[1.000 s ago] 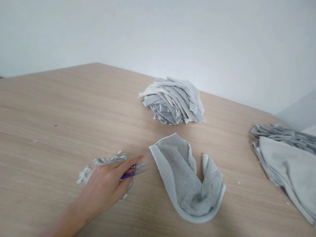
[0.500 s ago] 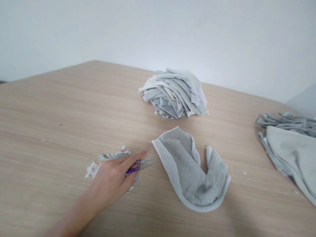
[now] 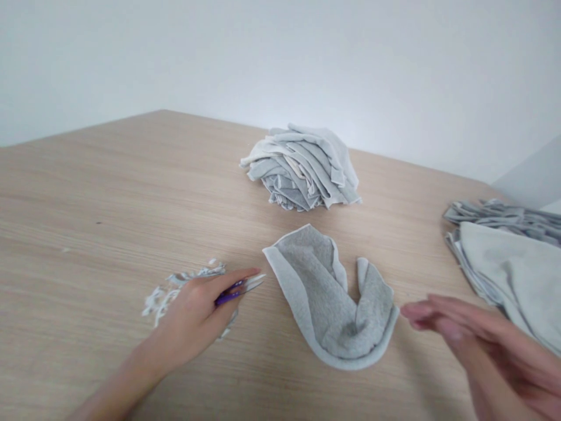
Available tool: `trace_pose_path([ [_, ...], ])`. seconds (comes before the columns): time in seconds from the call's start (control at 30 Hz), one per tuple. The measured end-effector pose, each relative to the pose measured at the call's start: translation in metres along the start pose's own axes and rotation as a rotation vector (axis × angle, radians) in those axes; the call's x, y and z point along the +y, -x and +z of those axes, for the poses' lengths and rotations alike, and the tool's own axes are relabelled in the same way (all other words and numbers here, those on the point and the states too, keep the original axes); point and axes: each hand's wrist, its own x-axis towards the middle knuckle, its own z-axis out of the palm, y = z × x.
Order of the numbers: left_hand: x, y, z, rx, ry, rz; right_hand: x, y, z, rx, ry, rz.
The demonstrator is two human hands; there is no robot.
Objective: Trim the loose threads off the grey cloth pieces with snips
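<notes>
Purple-handled thread snips (image 3: 235, 290) are held in my left hand (image 3: 195, 316), the metal blades pointing right with a gap between them. Under and behind that hand are loose pale fabric trimmings (image 3: 164, 295). A grey fabric piece (image 3: 324, 298) lies curled in a U shape, its pale edge folded up, just right of the blades. My right hand (image 3: 486, 345) hovers by the fabric's right end, fingers stretched out and thumb below them. It holds nothing, and a small gap seems to separate its fingertips from the cloth.
A heaped stack of grey and off-white fabric pieces (image 3: 302, 166) stands at the back middle. More folded cloth (image 3: 508, 263) lies in a pile on the right. The wooden table (image 3: 109, 175) meets a white wall (image 3: 219, 52) behind.
My right hand has come into view from the lower right, close to the grey fabric. The whole scene has shifted slightly left. My left hand keeps its hold on the snips.
</notes>
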Motion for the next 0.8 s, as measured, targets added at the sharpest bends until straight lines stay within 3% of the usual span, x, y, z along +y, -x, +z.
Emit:
trace_pose_path([
  [0.2,0.024,-0.008,-0.013,-0.116,0.196,-0.032,0.031,-0.026,0.037,-0.21,-0.008,-0.163],
  [0.33,0.04,-0.015,-0.012,-0.296,0.215,-0.074,0.047,-0.031,0.048,-0.506,0.01,-0.34],
  [0.47,0.05,-0.023,-0.001,-0.442,0.107,-0.045,0.057,-0.027,0.055,-0.733,0.173,-0.375],
  [0.63,0.061,-0.036,0.016,-0.527,-0.176,0.177,0.074,-0.018,0.062,-0.65,0.209,-0.317],
  [0.8,0.072,-0.047,0.032,-0.561,-0.272,0.223,0.084,-0.017,0.064,-0.512,0.126,-0.205],
])
